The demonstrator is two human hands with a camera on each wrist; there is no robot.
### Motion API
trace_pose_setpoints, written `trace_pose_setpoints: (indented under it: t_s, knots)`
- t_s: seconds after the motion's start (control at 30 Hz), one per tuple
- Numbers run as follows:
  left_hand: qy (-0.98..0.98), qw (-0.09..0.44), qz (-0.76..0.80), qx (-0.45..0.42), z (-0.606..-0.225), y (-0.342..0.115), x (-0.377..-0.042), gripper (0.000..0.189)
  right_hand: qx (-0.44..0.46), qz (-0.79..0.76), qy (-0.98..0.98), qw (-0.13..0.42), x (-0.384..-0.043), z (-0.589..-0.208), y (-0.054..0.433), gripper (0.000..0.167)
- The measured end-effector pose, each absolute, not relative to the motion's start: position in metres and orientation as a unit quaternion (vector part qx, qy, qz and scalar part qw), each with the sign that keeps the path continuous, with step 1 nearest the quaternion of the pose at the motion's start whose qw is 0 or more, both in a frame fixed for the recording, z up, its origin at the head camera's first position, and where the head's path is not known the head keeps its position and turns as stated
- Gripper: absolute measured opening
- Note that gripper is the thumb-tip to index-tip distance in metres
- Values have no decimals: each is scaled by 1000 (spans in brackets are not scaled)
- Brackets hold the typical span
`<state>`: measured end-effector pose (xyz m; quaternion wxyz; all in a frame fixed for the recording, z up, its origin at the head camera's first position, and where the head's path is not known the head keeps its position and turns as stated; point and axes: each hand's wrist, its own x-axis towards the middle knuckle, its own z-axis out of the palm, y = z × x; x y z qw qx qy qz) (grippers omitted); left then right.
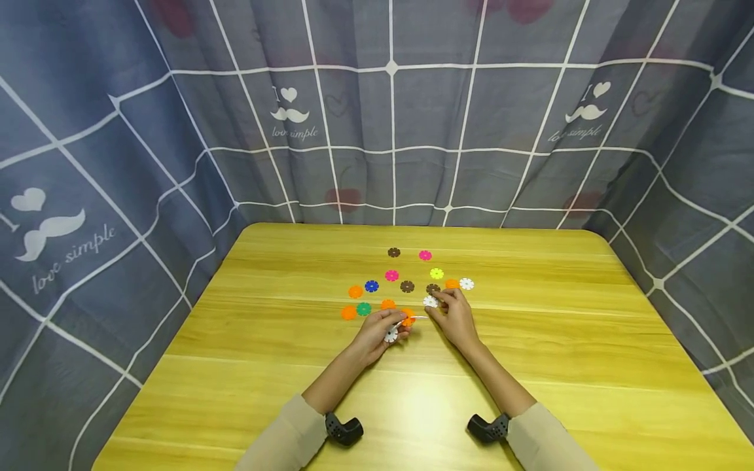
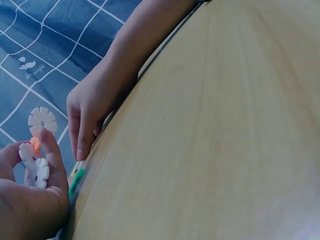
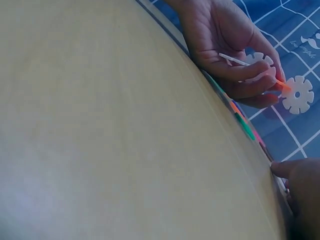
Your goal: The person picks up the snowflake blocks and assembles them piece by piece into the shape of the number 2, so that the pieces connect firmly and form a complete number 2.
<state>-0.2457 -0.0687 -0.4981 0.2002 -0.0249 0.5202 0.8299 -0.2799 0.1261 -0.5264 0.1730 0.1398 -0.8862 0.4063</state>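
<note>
My left hand [image 1: 375, 333] holds a small joined cluster of notched plastic snowflake discs above the table. An orange disc [image 1: 408, 318] and a white disc [image 1: 391, 335] show in the head view. In the left wrist view, one white disc [image 2: 42, 121] stands out past the fingertips and another [image 2: 38, 172] sits between thumb and fingers. My right hand [image 1: 458, 320] is down at the tabletop, thumb and index finger pinching a loose white disc [image 1: 430, 301] at its edges. Close beyond those fingertips lies a brown disc [image 1: 433, 288].
Loose discs lie flat on the wooden table [image 1: 283, 366] beyond both hands, among them a green one [image 1: 364, 309], a blue one [image 1: 372, 286], a yellow one [image 1: 436, 273] and a pink one [image 1: 425, 255]. A grey checked curtain [image 1: 365, 131] hangs behind the table and along its sides.
</note>
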Motion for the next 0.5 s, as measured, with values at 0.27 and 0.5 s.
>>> trace_pose_setpoints:
  t_s: [0.27,0.5]
  knots:
    - [526,198,827,-13,-499,-68,-246,21,135,405,-885,186,-281,-527,127,32]
    - [527,186,829,5,-503,-66,-246,35,139,407,-883,186,-280,-527,128,27]
